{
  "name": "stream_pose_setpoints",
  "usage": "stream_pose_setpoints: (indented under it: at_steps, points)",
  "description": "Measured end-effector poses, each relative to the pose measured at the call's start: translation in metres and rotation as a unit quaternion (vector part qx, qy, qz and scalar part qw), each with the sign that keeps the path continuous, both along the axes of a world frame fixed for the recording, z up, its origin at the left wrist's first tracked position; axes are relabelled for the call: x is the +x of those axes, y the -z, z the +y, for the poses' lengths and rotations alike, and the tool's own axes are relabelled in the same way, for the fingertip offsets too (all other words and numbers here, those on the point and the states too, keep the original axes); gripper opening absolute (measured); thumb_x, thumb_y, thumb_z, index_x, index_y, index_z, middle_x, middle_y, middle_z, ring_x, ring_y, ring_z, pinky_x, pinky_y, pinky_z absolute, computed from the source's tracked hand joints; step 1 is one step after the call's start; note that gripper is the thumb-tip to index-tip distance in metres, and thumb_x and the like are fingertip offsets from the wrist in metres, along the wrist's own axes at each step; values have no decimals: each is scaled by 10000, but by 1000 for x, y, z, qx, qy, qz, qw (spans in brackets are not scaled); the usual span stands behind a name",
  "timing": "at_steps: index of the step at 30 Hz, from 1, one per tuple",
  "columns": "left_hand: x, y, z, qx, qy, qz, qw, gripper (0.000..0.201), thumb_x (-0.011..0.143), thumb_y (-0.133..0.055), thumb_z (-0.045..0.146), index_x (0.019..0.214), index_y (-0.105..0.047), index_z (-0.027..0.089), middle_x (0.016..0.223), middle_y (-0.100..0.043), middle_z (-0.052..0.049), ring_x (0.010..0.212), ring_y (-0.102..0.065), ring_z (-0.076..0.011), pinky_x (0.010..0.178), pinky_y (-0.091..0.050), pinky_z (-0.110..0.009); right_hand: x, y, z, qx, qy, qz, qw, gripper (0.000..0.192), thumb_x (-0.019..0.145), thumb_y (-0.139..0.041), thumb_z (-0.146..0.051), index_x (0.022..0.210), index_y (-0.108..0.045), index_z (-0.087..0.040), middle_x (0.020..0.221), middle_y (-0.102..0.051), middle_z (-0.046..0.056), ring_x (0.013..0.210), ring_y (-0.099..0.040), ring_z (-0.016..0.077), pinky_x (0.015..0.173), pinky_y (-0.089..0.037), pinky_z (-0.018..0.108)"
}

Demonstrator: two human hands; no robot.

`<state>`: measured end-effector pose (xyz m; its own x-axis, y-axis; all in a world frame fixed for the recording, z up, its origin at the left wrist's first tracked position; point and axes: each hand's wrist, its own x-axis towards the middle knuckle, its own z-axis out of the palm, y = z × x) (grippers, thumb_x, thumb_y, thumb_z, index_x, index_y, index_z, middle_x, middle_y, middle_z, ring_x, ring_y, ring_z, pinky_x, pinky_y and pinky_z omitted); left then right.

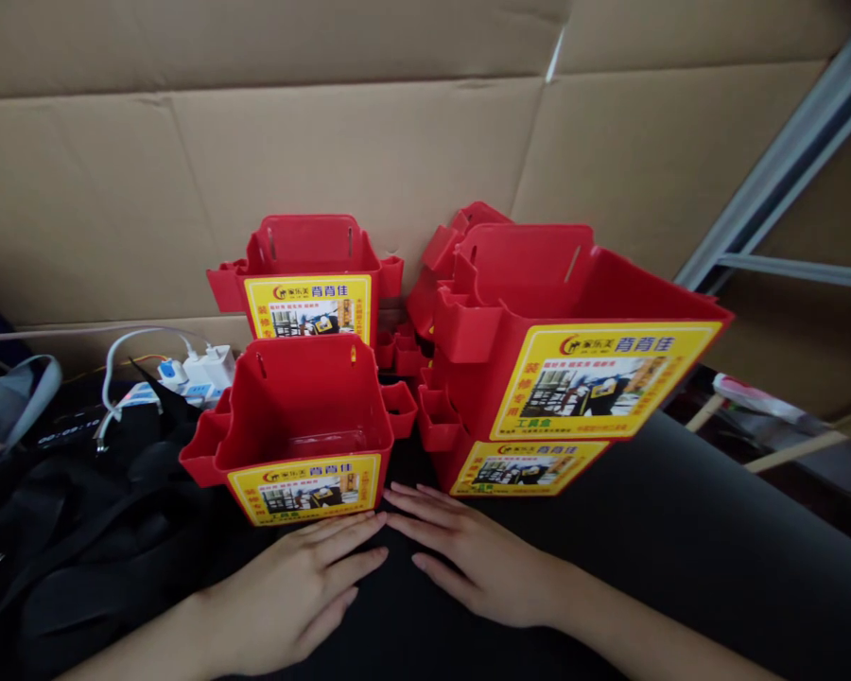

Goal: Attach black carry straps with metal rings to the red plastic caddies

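Both hands lie on the black tabletop [631, 558], fingertips nearly meeting. My left hand [298, 586] has its fingers stretched out, just in front of a red plastic tool box [312, 397] with a yellow label. Whether it touches the box I cannot tell. My right hand [468, 558] is spread flat, its fingertips close to a lower red box [531, 467]. On that one sits another red tool box [581, 312], tilted a little, its label facing me. Each box has small side pockets. Neither hand holds anything.
Another red tool box [312, 255] stands behind the left one, and more red boxes [478, 216] are partly hidden at the back. Black straps [92, 558] lie at the left beside a power strip [202, 386] with a white charger. Cardboard [326, 151] walls the back; a metal frame [772, 180] slants at right.
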<state>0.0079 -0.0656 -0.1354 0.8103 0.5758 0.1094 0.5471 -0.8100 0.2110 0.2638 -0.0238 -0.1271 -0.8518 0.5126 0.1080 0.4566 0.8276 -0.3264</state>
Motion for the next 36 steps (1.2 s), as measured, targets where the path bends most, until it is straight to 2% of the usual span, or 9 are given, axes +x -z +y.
stream_pose_setpoints:
  at_steps: [5,10,30,36]
  points:
    - [0,1,0,5,-5,-22,1000,569,798,-476,112,1346,-399,244,1464,-312,-34,1313,-353,-203,1061,-369,-377,-1,1,0,0,-5,8,1000,465,911,-427,-234,1372,-373,-254,1431,-341,33,1335,-287,150,1093,-302,360]
    - [0,-1,1,-2,3,0,1000,573,807,-478,127,1361,-378,234,1469,-301,-37,1327,-328,-199,1071,-354,-376,-1,-2,0,3,0,-10,1000,466,914,-415,-231,1377,-361,-222,1435,-326,45,1336,-285,151,1089,-308,359]
    - [0,-1,0,14,2,-15,1000,565,811,-468,110,1356,-386,234,1467,-307,-27,1325,-332,-189,1068,-365,-361,-2,-2,-1,11,-8,-25,1000,449,924,-395,-244,1372,-375,-220,1443,-308,42,1343,-267,155,1094,-298,370]
    - [-1,-2,1,-2,3,14,1000,588,819,-460,113,1381,-341,238,1489,-248,-24,1339,-304,-194,1077,-345,-384,-2,-3,-1,14,-6,-42,999,450,928,-381,-235,1377,-366,-213,1452,-287,40,1351,-242,151,1107,-274,367]
